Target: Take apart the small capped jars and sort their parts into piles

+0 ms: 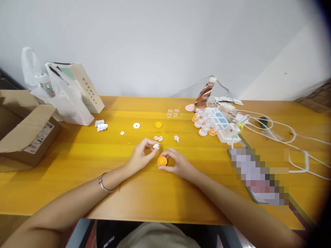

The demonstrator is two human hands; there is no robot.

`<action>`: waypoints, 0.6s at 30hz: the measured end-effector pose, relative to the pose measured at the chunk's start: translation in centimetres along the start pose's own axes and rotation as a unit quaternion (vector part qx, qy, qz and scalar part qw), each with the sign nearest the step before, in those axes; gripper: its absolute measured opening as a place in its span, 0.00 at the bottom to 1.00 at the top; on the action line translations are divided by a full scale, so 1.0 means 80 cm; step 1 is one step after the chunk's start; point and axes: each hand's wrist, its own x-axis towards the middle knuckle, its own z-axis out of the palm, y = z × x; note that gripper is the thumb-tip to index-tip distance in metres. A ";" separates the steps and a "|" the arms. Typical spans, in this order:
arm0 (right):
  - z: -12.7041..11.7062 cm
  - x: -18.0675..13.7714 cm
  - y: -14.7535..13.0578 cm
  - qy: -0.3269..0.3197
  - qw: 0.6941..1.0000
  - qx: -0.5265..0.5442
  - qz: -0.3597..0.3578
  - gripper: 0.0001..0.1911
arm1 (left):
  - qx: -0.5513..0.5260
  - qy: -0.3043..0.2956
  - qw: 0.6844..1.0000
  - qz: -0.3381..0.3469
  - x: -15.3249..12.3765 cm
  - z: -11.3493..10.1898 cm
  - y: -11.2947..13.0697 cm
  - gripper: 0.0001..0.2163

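Note:
Between the thumb and fingers of my left hand (142, 153) is a small white plastic piece (156, 146). My right hand (178, 163) grips a round orange cap (162, 161) by its rim, its round face turned up. The two hands are close together but apart. Just beyond them lie small white openwork pieces (158, 138) and another white openwork piece (176, 138). Farther back are a yellow disc (158, 124), a white ring (136, 125) and two clear little cups (173, 113). A tiny white part (122, 132) sits to the left.
On the left stand an open cardboard box (38, 137), a white plastic bag (69, 103) and crumpled foil (102, 126). At right are clear capsules with orange and white bases (204, 124), a power strip (229, 132), a drink bottle (206, 92), white cables (276, 132) and a blurred-out phone (258, 179).

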 end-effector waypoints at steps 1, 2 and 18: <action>-0.001 -0.001 -0.001 -0.002 1.000 0.008 0.000 0.13 | -0.023 0.010 0.999 -0.021 0.002 0.001 -0.003 0.08; -0.001 -0.002 -0.002 0.000 1.000 0.018 0.000 0.16 | -0.037 0.016 0.999 -0.035 0.005 0.001 -0.005 0.08; 0.015 0.042 0.008 0.167 0.920 0.323 0.144 0.10 | 0.035 0.004 0.997 0.069 0.026 0.005 -0.021 0.10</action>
